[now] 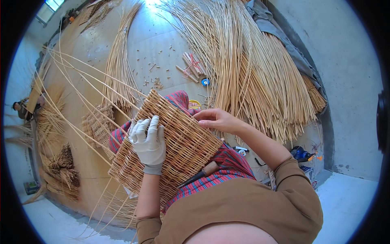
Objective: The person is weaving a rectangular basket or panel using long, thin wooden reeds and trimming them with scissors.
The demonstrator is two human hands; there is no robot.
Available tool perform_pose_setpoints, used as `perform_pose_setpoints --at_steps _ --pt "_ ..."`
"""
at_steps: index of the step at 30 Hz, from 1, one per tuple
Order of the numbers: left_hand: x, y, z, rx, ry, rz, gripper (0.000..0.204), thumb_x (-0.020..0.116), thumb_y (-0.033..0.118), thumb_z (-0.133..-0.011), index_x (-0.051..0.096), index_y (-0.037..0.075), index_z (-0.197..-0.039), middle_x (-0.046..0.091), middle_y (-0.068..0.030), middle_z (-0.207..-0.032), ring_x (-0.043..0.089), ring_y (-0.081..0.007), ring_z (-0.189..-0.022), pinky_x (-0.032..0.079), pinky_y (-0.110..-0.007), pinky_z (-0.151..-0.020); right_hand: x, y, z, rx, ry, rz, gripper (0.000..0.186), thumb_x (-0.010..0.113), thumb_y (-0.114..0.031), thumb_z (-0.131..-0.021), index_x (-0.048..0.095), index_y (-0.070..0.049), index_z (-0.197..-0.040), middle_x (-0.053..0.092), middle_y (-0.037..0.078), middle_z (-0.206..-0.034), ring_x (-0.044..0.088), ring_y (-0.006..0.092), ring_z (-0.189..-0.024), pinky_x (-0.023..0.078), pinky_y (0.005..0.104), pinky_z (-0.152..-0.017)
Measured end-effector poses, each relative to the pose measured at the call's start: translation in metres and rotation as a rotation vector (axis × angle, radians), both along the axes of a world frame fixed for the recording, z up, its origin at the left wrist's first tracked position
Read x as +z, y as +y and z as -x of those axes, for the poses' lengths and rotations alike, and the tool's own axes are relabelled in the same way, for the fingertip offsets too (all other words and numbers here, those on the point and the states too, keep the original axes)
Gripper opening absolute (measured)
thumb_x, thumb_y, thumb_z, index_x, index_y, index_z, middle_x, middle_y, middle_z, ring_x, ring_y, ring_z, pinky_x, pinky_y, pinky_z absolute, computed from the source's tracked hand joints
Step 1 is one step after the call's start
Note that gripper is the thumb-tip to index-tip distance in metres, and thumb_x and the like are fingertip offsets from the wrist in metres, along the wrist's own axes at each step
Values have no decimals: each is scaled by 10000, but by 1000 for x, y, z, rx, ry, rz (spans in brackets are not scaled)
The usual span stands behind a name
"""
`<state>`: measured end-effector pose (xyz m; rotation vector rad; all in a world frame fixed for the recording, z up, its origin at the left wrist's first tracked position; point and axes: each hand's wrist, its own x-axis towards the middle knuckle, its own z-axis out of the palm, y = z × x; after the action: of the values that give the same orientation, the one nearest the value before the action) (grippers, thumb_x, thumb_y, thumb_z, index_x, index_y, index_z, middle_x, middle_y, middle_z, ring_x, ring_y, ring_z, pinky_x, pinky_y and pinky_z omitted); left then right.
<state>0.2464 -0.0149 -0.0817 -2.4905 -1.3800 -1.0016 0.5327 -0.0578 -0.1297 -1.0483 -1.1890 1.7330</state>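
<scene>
Your gloved left hand lies flat on the woven wicker panel, pressing it against your lap so it stays steady. Your bare right hand pinches the panel's far upper edge, fingers closed on the weave. A wood-handled knife rests just below your left hand. Loose willow rods lie beyond your right hand.

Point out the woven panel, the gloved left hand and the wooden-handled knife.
woven panel (191, 142), head view, bare weave right of glove.
left hand (149, 140), head view, back of glove.
wooden-handled knife (210, 168), head view, wooden handle.
</scene>
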Motion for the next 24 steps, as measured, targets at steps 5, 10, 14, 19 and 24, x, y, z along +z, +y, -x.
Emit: perform_pose_setpoints --at_steps 5,10,14,19,24 --pt "1 0 7 -41 -21 2 298 798 108 -879 770 110 -1176 665 -84 -1107 636 -330 -1118 497 -537 -1102 5 4 12 38 60 180 371 672 -222 -1061 664 -74 -1402 715 -10 -1173 637 77 -1061 522 267 -923" --pt "3 -2 0 -174 9 -38 264 813 70 -844 783 116 -1102 678 -41 -1037 665 -282 -1053 543 -504 -1047 -11 14 2 97 344 393 378 682 -174 -1050 650 -91 -1418 718 -1 -1198 645 82 -1056 539 267 -911" --pt "9 -2 -8 -266 43 -24 306 826 80 -817 786 134 -1116 680 -36 -1043 664 -263 -1036 561 -483 -992 5 16 1 119 -51 3 376 686 -124 -1036 666 -61 -1406 754 43 -1156 671 101 -995 555 290 -873" --pt "20 5 -42 -281 172 32 560 782 480 -814 761 167 -1277 558 -14 -919 574 -259 -905 471 -453 -841 13 15 6 55 -373 -212 399 694 -91 -1008 665 -40 -1402 765 85 -1086 680 121 -975 542 318 -905" --pt "-1 6 -41 -245 147 95 521 726 484 -864 713 166 -1277 574 -39 -918 606 -252 -878 449 -452 -740 1 14 3 92 -410 -182 389 681 -102 -1032 634 -2 -1405 727 11 -1132 642 71 -991 530 264 -855"
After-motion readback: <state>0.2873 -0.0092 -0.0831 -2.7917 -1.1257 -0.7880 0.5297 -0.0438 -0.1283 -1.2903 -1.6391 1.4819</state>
